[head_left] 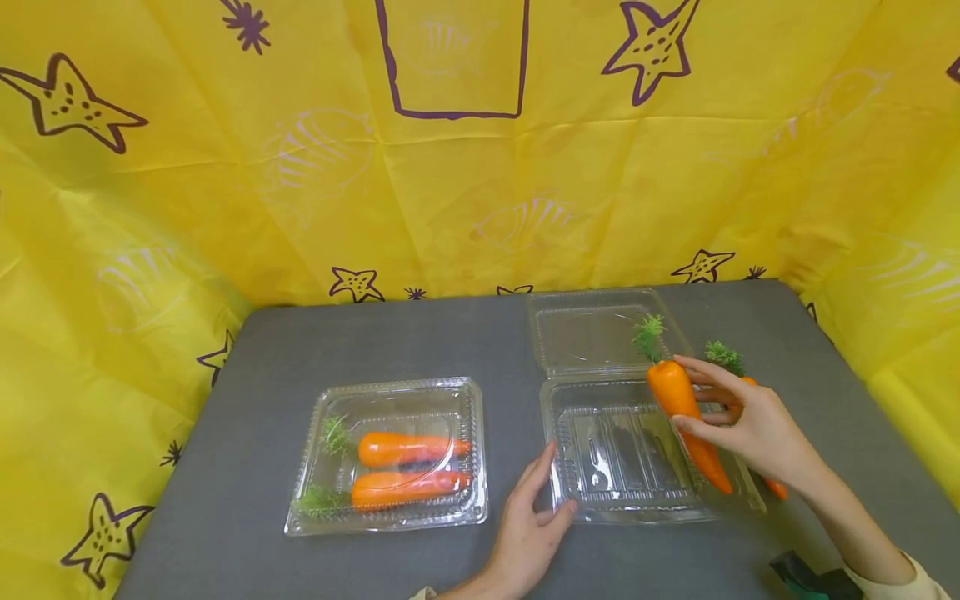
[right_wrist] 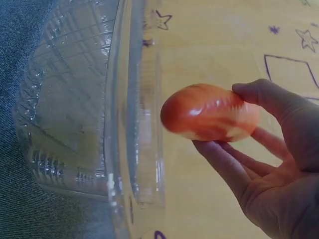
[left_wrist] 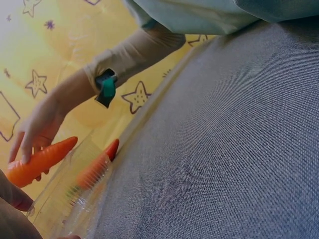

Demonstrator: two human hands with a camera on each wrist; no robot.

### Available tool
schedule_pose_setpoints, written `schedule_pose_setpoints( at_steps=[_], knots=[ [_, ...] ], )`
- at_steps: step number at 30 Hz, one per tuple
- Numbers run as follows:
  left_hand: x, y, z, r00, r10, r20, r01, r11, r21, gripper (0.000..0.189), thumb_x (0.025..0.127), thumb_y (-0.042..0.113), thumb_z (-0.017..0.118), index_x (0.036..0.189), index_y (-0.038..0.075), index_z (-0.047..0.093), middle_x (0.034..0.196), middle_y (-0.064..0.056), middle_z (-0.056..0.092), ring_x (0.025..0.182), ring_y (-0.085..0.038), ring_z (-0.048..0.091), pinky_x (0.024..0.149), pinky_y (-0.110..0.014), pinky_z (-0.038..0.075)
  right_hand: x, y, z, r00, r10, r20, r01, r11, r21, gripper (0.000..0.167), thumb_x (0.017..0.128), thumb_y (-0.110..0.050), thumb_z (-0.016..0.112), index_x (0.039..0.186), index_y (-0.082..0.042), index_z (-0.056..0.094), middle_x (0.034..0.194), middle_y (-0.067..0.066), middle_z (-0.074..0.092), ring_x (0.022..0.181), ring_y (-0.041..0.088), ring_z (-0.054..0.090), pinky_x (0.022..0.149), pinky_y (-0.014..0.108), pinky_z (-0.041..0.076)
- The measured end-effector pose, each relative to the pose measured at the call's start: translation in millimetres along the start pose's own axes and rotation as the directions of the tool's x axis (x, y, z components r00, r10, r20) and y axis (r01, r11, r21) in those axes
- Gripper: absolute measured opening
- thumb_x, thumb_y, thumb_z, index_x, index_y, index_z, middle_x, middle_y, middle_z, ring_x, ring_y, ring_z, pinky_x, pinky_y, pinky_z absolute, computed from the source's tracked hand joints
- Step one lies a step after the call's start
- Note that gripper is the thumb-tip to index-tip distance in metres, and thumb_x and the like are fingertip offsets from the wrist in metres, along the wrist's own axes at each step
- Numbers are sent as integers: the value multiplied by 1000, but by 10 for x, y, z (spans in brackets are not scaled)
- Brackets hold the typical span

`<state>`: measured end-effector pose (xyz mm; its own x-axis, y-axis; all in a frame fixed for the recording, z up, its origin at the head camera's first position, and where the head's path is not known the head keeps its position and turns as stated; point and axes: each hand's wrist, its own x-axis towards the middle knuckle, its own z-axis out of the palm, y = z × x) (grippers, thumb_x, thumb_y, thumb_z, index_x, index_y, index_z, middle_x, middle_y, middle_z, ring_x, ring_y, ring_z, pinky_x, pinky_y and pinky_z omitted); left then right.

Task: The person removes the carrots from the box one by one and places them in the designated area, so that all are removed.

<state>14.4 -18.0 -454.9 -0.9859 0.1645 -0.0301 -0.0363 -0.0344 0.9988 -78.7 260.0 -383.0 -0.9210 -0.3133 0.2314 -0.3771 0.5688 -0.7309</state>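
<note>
"Orange carrot [head_left: 672, 390], how is it held?"
"Right hand [head_left: 761, 425]: grip narrowed to its width, thumb and fingers pinching it over the clear container [head_left: 600, 477], toward the worktop's [head_left: 225, 475] right edge."
"Left hand [head_left: 527, 529]?"
"Grip loosely spread, touching the container's near-left corner."

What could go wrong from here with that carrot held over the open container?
The right hand holds the carrot with thumb and fingertips, and its surface looks smooth and shiny, so it might slip.
The green top overlaps the open lid in the head view; it could stick out when the lid closes.
The left hand touches the clear plastic container at its left side only, so a bump might twist it.
</note>
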Motion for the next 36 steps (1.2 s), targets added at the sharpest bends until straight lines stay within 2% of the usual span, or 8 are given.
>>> schedule_pose_setpoints(
  at_steps=[5, 12, 14, 18, 26, 32, 36],
  knots=[
    [-4, 7, -1, 1000, -5, 0, 5, 1000, 0, 70, 89, 1, 65, 151, 1, 33, 153, -22, 31, 136, -43, 34, 88, -24, 55, -6, 43, -44, 995, 93, 28, -94, 994, 57, 70, 83, -7, 78, 145, -11, 48, 123, 21, 60, 96, -8, 59, 71, 18, 58],
    [19, -17, 3, 1000, -23, 1, 23, 1000, 8, 71, 88, 2, 65, 152, 3, 32, 154, -21, 31, 138, -42, 33, 89, -22, 54, 4, 120, -118, 983, 176, 53, -182, 975, 125, 69, 87, -10, 75, 148, -12, 44, 121, -18, 56, 99, -7, 60, 75, 18, 58],
    [18, -22, 2, 1000, -23, 1, 23, 1000, 10, 71, 88, 2, 65, 152, 4, 33, 154, -21, 30, 138, -42, 32, 89, -23, 54, 6, 145, -136, 982, 181, 52, -186, 974, 131, 68, 87, -10, 74, 148, -11, 44, 122, -23, 54, 99, -8, 60, 75, 17, 57],
    [14, -19, 0, 1000, -23, 0, 23, 1000, 16, 71, 89, 3, 65, 152, 4, 33, 154, -20, 31, 138, -42, 32, 90, -23, 54, 5, 197, -159, 983, 182, 35, -185, 975, 123, 68, 87, -9, 74, 148, -12, 45, 125, -24, 50, 100, -10, 59, 75, 15, 57],
    [25, -27, 5, 1000, -20, -7, 20, 1000, 9, 71, 88, 2, 65, 152, 3, 33, 154, -20, 31, 138, -42, 32, 89, -23, 54, -9, 300, -269, 979, 205, 1, -205, 978, 47, 70, 86, -12, 76, 148, -18, 45, 114, -22, 56, 95, -9, 58, 74, 11, 53],
    [24, -29, 7, 1000, -21, -5, 21, 1000, -5, 71, 88, 1, 65, 152, 3, 32, 154, -20, 31, 138, -42, 33, 89, -22, 54, -53, 359, -349, 973, 228, -18, -228, 973, 26, 69, 87, -15, 75, 149, -18, 44, 113, -26, 54, 96, -12, 56, 75, 7, 49],
    [19, -25, 5, 1000, -21, 0, 21, 1000, -7, 71, 89, 1, 64, 152, 3, 32, 154, -21, 30, 137, -42, 33, 89, -22, 54, -91, 433, -410, 967, 253, -36, -253, 967, 15, 69, 87, -16, 75, 149, -23, 44, 113, -29, 53, 95, -14, 56, 73, 6, 48]
  ],
)
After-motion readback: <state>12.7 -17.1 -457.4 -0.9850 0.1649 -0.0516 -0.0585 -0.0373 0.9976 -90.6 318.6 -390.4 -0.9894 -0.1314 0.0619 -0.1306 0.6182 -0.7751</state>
